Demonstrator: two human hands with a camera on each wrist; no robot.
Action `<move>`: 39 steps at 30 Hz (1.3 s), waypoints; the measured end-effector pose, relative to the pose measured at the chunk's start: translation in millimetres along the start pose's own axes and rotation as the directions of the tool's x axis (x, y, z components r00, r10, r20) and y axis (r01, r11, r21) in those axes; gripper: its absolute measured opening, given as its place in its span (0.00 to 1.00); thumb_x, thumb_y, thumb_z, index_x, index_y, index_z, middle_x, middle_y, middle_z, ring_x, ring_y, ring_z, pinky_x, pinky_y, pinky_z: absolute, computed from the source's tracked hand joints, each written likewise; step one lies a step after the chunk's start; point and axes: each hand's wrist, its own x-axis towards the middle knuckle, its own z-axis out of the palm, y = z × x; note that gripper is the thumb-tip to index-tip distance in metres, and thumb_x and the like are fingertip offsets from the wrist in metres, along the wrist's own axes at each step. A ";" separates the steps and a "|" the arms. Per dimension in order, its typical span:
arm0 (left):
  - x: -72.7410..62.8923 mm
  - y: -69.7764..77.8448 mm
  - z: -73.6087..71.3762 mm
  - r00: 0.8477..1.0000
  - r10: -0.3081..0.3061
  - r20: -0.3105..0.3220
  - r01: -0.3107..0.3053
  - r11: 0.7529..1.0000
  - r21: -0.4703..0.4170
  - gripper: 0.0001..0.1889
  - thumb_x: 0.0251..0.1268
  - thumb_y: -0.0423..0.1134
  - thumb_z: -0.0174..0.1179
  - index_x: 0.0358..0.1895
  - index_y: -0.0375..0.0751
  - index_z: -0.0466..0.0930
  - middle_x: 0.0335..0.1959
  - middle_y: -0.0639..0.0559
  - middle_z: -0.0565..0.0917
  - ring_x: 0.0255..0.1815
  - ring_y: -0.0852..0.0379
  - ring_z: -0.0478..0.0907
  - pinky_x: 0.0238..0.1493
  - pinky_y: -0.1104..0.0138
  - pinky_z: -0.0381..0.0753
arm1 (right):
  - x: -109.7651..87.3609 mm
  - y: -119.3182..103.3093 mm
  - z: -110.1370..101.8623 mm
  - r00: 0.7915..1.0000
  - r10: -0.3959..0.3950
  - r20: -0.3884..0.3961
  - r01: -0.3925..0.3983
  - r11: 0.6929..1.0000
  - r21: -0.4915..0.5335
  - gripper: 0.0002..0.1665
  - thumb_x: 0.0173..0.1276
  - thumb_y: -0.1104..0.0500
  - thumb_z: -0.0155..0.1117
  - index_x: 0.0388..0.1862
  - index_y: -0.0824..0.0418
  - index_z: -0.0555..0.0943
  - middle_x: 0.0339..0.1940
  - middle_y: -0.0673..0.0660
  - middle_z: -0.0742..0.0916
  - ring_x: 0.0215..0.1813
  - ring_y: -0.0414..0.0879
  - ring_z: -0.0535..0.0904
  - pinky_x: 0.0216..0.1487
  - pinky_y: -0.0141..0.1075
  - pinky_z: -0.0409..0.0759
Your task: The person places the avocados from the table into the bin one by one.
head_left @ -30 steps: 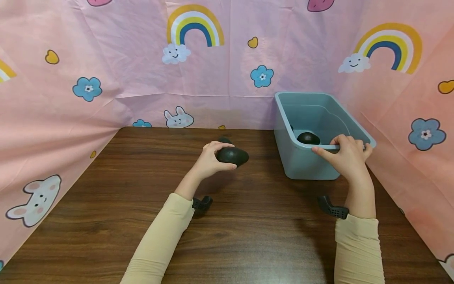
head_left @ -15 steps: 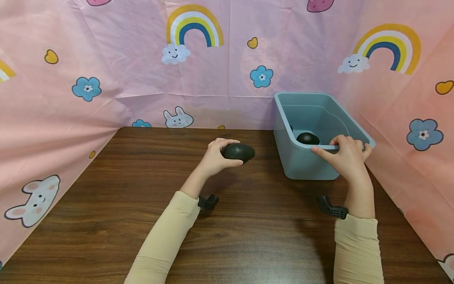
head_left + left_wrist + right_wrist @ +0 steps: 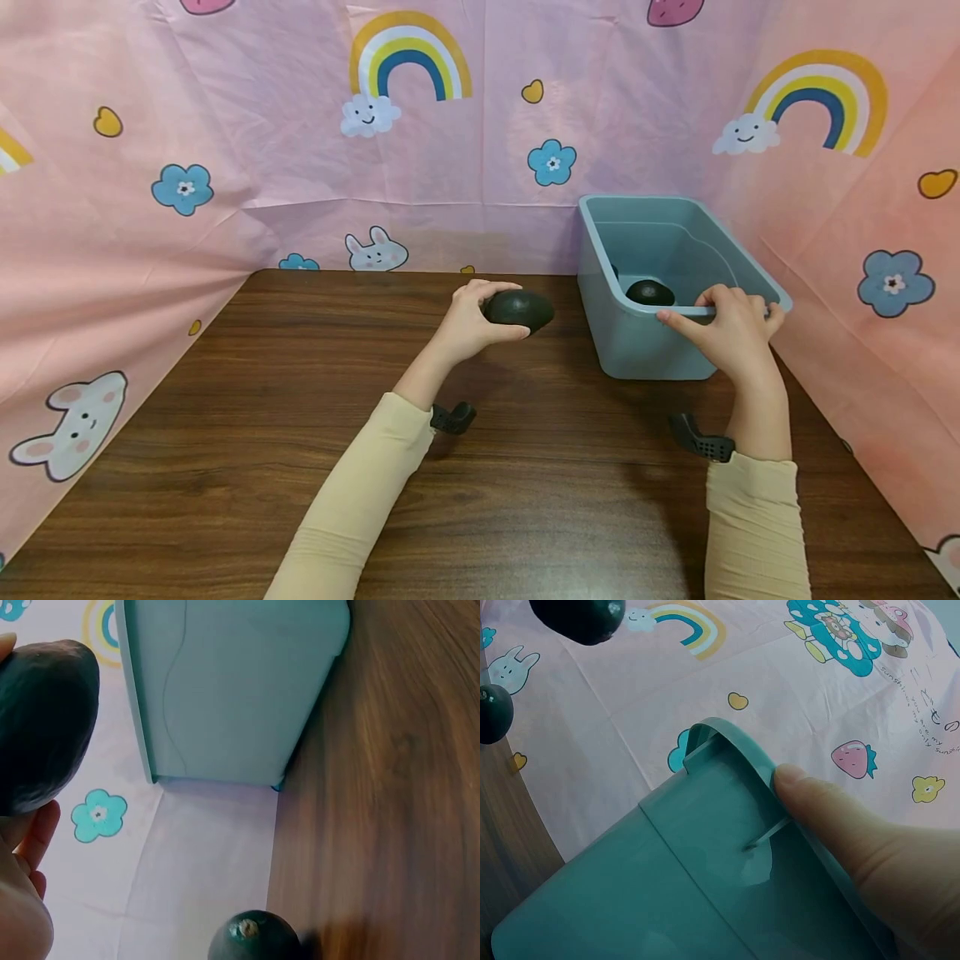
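Note:
My left hand (image 3: pixel 467 327) holds a dark green avocado (image 3: pixel 520 310) above the table, thumb below and fingers over the top. In the left wrist view that avocado (image 3: pixel 45 724) fills the upper left. A second avocado (image 3: pixel 253 939) stands on the table; the left wrist view shows its stem end, while in the head view it is hidden. My right hand (image 3: pixel 738 337) grips the near rim of a blue-grey plastic bin (image 3: pixel 630 346), thumb outside and fingers inside. Inside the bin lies another avocado (image 3: pixel 650 292), and a dark sliver of something shows by its left wall.
The bin stands at the right back of the brown wooden table (image 3: pixel 300 400), near the printed cloth (image 3: pixel 480 150) that hangs behind and along both sides. A black band with a mount (image 3: pixel 453 417) sits on each wrist.
My left hand has moved right and slightly away from me with the avocado, towards the bin. The avocado behind it has gone out of sight in the head view. My right hand stays on the rim.

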 end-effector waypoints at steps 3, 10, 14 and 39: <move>2.8 3.2 1.8 1.000 0.011 0.000 -0.011 1.000 0.004 0.31 0.41 0.50 0.77 0.55 0.56 0.81 0.52 0.55 0.73 0.63 0.49 0.56 0.50 0.50 0.70 | 0.1 0.4 0.4 1.000 -0.001 -0.001 0.001 1.000 -0.002 0.39 0.59 0.33 0.64 0.43 0.70 0.74 0.40 0.66 0.75 0.49 0.70 0.63 0.57 0.69 0.36; 7.4 15.4 3.3 1.000 0.020 -0.001 -0.020 1.000 -0.009 0.31 0.42 0.48 0.77 0.56 0.54 0.81 0.52 0.53 0.73 0.62 0.49 0.57 0.50 0.53 0.71 | -2.0 1.0 -0.5 1.000 0.006 0.003 -0.006 1.000 0.002 0.39 0.60 0.33 0.64 0.43 0.70 0.73 0.40 0.66 0.75 0.50 0.70 0.62 0.58 0.69 0.34; 10.3 22.6 4.2 0.999 0.045 -0.003 -0.045 0.999 -0.030 0.30 0.43 0.47 0.77 0.56 0.52 0.81 0.53 0.52 0.73 0.59 0.51 0.61 0.49 0.56 0.73 | -2.8 1.1 -1.4 1.000 0.007 0.005 -0.007 1.000 0.005 0.39 0.60 0.33 0.63 0.43 0.69 0.73 0.41 0.66 0.75 0.51 0.70 0.62 0.59 0.69 0.33; 35.4 49.0 34.0 1.000 0.026 0.014 -0.023 0.989 -0.147 0.30 0.46 0.45 0.76 0.58 0.51 0.80 0.53 0.50 0.71 0.51 0.54 0.70 0.44 0.63 0.76 | 0.4 2.2 0.7 1.000 -0.005 0.001 0.005 1.000 0.004 0.38 0.60 0.33 0.63 0.42 0.68 0.73 0.40 0.65 0.75 0.50 0.69 0.63 0.60 0.68 0.31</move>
